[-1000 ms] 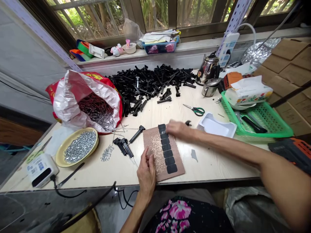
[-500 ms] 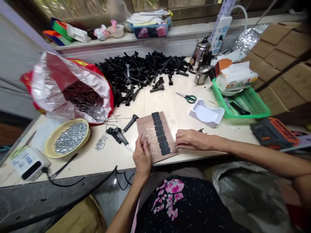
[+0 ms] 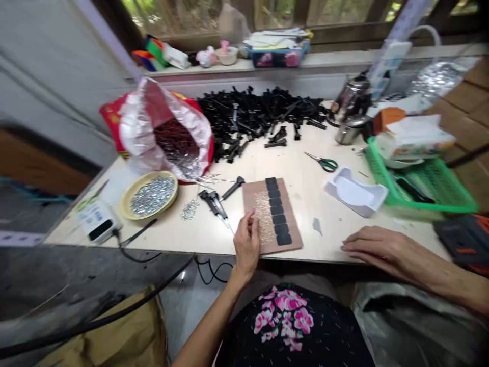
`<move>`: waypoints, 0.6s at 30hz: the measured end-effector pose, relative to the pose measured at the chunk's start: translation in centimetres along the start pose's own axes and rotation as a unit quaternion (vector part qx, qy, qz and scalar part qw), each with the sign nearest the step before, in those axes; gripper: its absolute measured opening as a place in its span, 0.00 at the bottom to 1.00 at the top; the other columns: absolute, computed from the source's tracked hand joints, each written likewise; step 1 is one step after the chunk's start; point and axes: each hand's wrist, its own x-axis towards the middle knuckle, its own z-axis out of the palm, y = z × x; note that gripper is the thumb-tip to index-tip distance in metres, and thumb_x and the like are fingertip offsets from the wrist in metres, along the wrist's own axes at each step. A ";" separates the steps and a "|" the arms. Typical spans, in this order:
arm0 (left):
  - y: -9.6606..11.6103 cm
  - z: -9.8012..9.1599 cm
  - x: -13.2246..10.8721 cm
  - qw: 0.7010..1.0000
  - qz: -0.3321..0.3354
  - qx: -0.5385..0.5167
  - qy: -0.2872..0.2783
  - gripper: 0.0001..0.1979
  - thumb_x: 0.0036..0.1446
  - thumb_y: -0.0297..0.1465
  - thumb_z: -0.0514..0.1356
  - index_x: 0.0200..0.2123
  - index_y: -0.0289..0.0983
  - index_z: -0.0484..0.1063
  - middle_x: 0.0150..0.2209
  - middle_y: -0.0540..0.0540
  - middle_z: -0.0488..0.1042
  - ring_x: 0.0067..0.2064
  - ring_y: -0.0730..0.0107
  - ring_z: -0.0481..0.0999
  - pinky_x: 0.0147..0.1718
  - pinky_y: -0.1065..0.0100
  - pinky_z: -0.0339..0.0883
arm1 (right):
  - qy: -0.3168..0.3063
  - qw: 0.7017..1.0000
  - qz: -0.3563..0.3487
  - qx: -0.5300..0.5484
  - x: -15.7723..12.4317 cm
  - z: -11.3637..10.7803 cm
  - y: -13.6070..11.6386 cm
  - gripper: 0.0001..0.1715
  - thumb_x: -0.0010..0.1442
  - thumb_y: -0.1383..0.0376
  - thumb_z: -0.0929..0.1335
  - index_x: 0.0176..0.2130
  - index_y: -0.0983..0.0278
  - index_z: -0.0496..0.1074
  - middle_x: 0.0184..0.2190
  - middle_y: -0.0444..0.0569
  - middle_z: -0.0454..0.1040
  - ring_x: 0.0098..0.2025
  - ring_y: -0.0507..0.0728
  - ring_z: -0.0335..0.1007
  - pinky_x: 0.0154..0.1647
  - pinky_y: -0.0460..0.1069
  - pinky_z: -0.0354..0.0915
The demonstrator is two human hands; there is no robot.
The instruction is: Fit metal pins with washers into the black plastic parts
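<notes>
A brown board point(image 3: 252, 192) lies near the table's front edge, with a column of black rounded pieces point(image 3: 278, 209) on it and a patch of tiny pale bits point(image 3: 263, 214) beside them. At the board's lower left edge rests my left hand point(image 3: 246, 242), its fingers curled together; whatever they may pinch is too small to make out. My right hand point(image 3: 378, 247) is away from the board at the table's front edge, fingers stretched out and holding nothing visible. Between board and right hand lies a small grey flat piece point(image 3: 317, 226). Several black-handled pieces with metal shafts point(image 3: 214, 205) lie left of the board.
A yellow bowl of small silver parts point(image 3: 174, 196) and an open red-and-silver bag of thin rods point(image 3: 130, 127) stand left. Black parts point(image 3: 260, 109) are heaped behind. Green-handled scissors point(image 3: 326, 164), a white tray point(image 3: 357, 193) and a green basket point(image 3: 428, 206) are right.
My right hand has left the board's right edge and moved right, its fingers now straightened. The left hand stays at the board. The whole view has swung left.
</notes>
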 end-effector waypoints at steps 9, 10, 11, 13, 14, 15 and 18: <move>-5.4 -9.3 2.4 0.976 -0.069 0.120 0.167 0.12 0.61 0.33 0.51 0.42 0.36 0.72 0.40 0.42 0.73 0.37 0.66 0.73 0.39 0.64 0.67 | -0.009 0.960 -0.240 -0.143 19.4 6.9 0.4 0.14 0.66 0.71 0.58 0.49 0.62 0.66 0.46 0.51 0.67 0.38 0.54 0.60 0.34 0.49 0.58; -6.3 -10.3 3.0 0.972 -0.059 0.150 0.169 0.12 0.61 0.32 0.51 0.41 0.35 0.72 0.40 0.42 0.72 0.38 0.64 0.73 0.40 0.63 0.66 | -0.018 0.951 -0.266 -0.158 21.1 7.8 0.3 0.13 0.66 0.72 0.59 0.48 0.62 0.66 0.48 0.51 0.66 0.38 0.54 0.59 0.34 0.49 0.58; -7.1 -11.2 3.4 0.969 -0.051 0.175 0.168 0.12 0.61 0.31 0.51 0.41 0.35 0.72 0.40 0.41 0.72 0.40 0.63 0.73 0.40 0.63 0.66 | -0.026 0.942 -0.288 -0.170 22.6 8.6 0.3 0.12 0.65 0.72 0.59 0.46 0.62 0.66 0.48 0.51 0.65 0.39 0.54 0.59 0.34 0.49 0.58; -8.5 -12.3 4.1 0.962 -0.044 0.216 0.162 0.13 0.60 0.31 0.51 0.42 0.34 0.73 0.39 0.41 0.72 0.41 0.62 0.72 0.41 0.62 0.66 | -0.043 0.927 -0.321 -0.188 24.8 9.6 0.4 0.09 0.65 0.71 0.60 0.43 0.63 0.67 0.46 0.50 0.65 0.39 0.54 0.58 0.35 0.50 0.59; -9.0 -12.7 4.3 0.959 -0.043 0.232 0.155 0.13 0.60 0.31 0.51 0.42 0.34 0.73 0.39 0.41 0.71 0.41 0.61 0.72 0.41 0.61 0.66 | -0.053 0.920 -0.337 -0.194 25.5 9.9 0.6 0.08 0.65 0.72 0.60 0.41 0.64 0.67 0.44 0.50 0.65 0.39 0.55 0.58 0.35 0.50 0.59; -9.4 -12.9 4.4 0.957 -0.042 0.247 0.147 0.13 0.61 0.31 0.51 0.42 0.34 0.73 0.39 0.41 0.71 0.41 0.61 0.71 0.42 0.61 0.66 | -0.063 0.912 -0.353 -0.199 26.0 10.0 0.8 0.08 0.64 0.72 0.61 0.39 0.64 0.67 0.41 0.49 0.66 0.38 0.54 0.58 0.35 0.50 0.59; -10.1 -13.0 4.8 0.948 -0.037 0.296 0.112 0.13 0.61 0.32 0.52 0.44 0.36 0.73 0.38 0.42 0.71 0.41 0.61 0.70 0.41 0.62 0.65 | -0.087 0.893 -0.390 -0.207 26.6 9.9 1.7 0.08 0.62 0.74 0.62 0.33 0.64 0.67 0.37 0.48 0.65 0.38 0.55 0.57 0.35 0.50 0.60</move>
